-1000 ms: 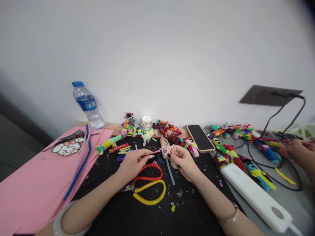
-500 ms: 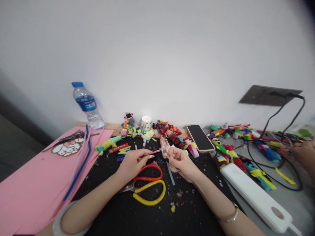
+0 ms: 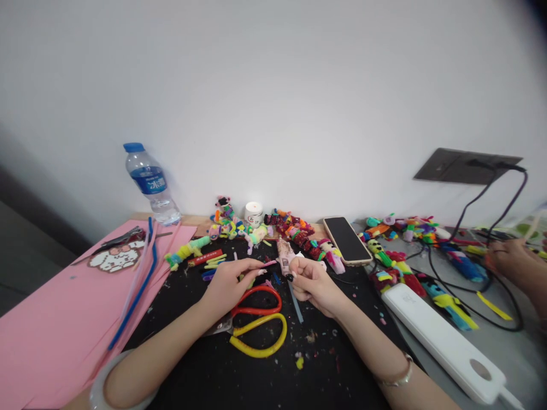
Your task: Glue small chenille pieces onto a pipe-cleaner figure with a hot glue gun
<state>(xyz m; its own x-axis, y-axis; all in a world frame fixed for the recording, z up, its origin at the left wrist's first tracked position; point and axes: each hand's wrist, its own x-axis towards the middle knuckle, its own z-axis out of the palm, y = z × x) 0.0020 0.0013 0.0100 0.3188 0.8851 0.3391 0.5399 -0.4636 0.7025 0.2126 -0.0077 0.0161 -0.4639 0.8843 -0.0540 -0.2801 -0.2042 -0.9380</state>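
Note:
My left hand (image 3: 231, 287) is closed in a pinch on a short pink strip (image 3: 269, 263), probably cut pipe cleaner. Opposite it, my right hand (image 3: 314, 285) has curled fingers, thumb and forefinger pressed together, with a small black piece (image 3: 289, 277) at the tips. The two hands are close but apart. Scissors with one red and one yellow handle (image 3: 280, 341) lie between my forearms, their blades partly hidden under my left wrist. A translucent glue stick (image 3: 296, 304) rests below my right hand. Behind the fingers is a pale pink wrapped object (image 3: 284, 250), partly covered.
Colourful pipe-cleaner figures (image 3: 299, 228) line the wall beside a phone (image 3: 348, 242) and a white cup (image 3: 253, 214). Pink sheets (image 3: 47, 319) and a water bottle (image 3: 149, 182) stand left. Right are a white power strip (image 3: 444, 341), black cables and another person's hand (image 3: 510, 256).
A black piece now shows at my right fingertips. My left hand stays nearly still with the pink strip. The other person's hand has moved left, further into view.

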